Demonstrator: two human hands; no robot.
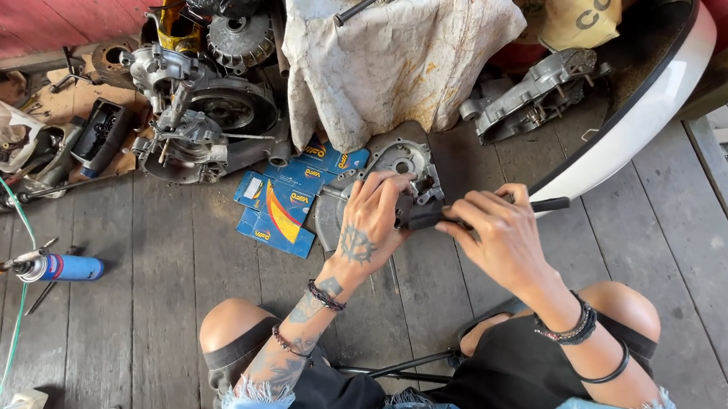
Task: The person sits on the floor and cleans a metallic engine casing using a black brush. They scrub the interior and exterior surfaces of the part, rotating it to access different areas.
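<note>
A: Casing (393,159) sits on the floor planks (161,258) just past my knees, upright against the cloth (393,51). Left hand (371,222) grips its edge; right hand (500,237) is closed on a black tool (546,206).
B: Step?
A: Working a fitting on it, I judge; next needs a steady brace. Beyond: one casing in hand, several blue boxes (281,207), one blue can (65,267), one engine block (207,114).
</note>
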